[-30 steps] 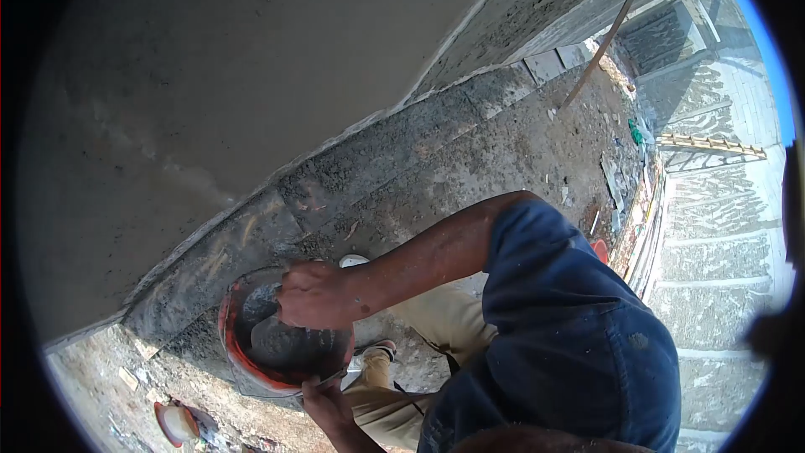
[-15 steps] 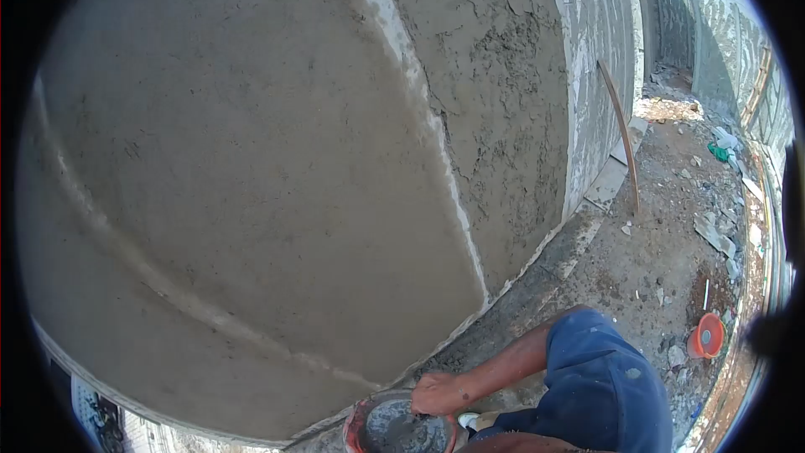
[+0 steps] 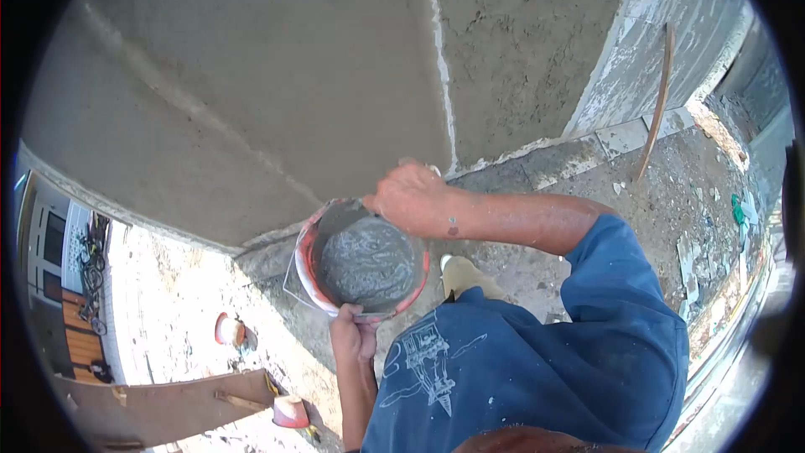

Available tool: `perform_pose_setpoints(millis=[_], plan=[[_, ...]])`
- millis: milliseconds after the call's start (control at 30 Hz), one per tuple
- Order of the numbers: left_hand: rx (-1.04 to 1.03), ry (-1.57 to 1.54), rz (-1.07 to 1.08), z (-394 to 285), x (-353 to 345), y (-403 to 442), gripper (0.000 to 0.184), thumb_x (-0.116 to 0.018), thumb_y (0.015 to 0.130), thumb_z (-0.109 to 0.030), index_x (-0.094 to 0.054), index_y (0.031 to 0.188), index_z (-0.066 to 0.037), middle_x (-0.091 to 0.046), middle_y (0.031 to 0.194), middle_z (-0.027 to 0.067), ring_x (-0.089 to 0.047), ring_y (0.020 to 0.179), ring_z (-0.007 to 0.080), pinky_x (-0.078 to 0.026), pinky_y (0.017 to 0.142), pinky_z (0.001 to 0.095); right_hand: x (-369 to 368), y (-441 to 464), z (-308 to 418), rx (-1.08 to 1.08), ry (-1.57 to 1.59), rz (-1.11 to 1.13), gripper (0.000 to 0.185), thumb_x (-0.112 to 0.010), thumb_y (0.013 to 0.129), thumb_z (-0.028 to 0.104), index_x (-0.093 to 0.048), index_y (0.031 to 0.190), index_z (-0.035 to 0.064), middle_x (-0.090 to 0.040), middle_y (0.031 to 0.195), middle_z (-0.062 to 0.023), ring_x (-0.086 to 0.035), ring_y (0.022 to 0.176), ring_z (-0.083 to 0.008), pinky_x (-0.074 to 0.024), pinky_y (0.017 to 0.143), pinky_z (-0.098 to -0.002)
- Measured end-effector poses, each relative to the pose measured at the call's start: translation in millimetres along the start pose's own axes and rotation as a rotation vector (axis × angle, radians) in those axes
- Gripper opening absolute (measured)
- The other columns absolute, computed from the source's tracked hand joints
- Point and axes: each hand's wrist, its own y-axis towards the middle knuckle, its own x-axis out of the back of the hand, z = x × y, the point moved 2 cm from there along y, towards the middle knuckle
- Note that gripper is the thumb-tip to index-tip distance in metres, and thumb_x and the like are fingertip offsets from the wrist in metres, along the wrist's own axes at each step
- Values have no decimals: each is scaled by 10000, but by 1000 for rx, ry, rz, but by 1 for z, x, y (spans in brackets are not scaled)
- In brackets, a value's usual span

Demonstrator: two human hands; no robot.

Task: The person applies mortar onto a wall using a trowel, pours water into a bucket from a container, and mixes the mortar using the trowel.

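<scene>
A red-and-white bucket (image 3: 307,262) of wet grey mortar (image 3: 369,262) is in front of my body, its thin wire handle hanging at the left side. At the near rim my left hand (image 3: 352,334) grips the bucket, thumb on the edge. Over the far right rim is my right hand (image 3: 412,198), its fingers closed. A small pale bit shows beyond its knuckles, but what the hand holds is hidden. Behind the bucket rises a wall (image 3: 319,75) of smooth grey plaster, with a pale vertical strip (image 3: 440,59) and rougher plaster (image 3: 528,50) to its right.
A thin curved wooden strip (image 3: 657,109) leans on the wall at right. Rubble (image 3: 692,252) lies along the ground there. Down to the left are two more buckets (image 3: 228,330) (image 3: 290,412), a brown board (image 3: 176,411) and a bicycle (image 3: 90,277).
The view has swung down and left, bringing the bucket toward the middle. My left hand now shows on its rim. My right hand has moved to the rim's far right side.
</scene>
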Motion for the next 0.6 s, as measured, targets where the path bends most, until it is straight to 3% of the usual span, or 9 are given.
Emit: perform_pose_setpoints(millis=[33,100,133,167,333,433,500,600], plan=[[17,69,41,7,-3,-7,182,-506,774,-9,-525,937,70,-626,827,177,-666,657,284,-590,637,408,-4,-8,1,48,-48,30,156,-634,763,122,-726,886,92,-692,734,-117,-716,756,-287,-532,686,-424],[17,47,-3,22,-21,-23,207,-539,800,-9,-529,974,103,-630,841,168,-652,600,284,-591,598,404,-29,-32,2,83,-7,75,194,-641,790,115,-723,956,57,-694,765,-131,-709,778,-316,-559,714,-413],[-9,28,3,28,-25,-27,193,-553,814,-14,-532,970,98,-623,842,160,-657,611,280,-594,593,397,-24,-49,-4,62,109,-9,197,-630,797,107,-741,957,77,-707,815,-125,-707,814,-326,-558,689,-424],[-35,39,-17,33,-47,-39,195,-552,813,-8,-538,979,94,-629,847,163,-659,611,276,-597,581,386,-10,-63,-14,34,96,83,253,-639,816,92,-715,1057,77,-708,862,-127,-702,868,-321,-554,742,-448],[-33,116,-37,82,-91,-29,249,-567,813,-5,-542,1044,84,-641,870,155,-666,607,258,-601,526,345,-6,-125,-84,-258,204,325,339,-681,805,100,-676,1143,112,-710,896,-162,-688,911,-355,-529,826,-477],[-21,181,-69,105,-111,-25,267,-589,818,-19,-546,1064,77,-648,879,141,-668,603,236,-598,502,321,-56,-146,-108,-265,298,454,428,-685,810,132,-608,1228,79,-710,1001,-162,-677,866,-383,-524,750,-477],[-10,235,-75,121,-134,-19,282,-585,821,-20,-550,1087,66,-654,897,145,-670,609,229,-598,505,313,-98,-156,-124,-198,580,441,580,-670,802,154,-536,1353,30,-711,946,-188,-691,746,-322,-525,690,-426],[55,276,-39,140,-150,-5,333,-585,823,-29,-531,1144,41,-642,933,132,-659,625,212,-583,502,301,-99,-151,-119,-453,1066,824,677,-646,798,172,-464,1412,-50,-688,865,-172,-644,631,-216,-505,623,-360]])
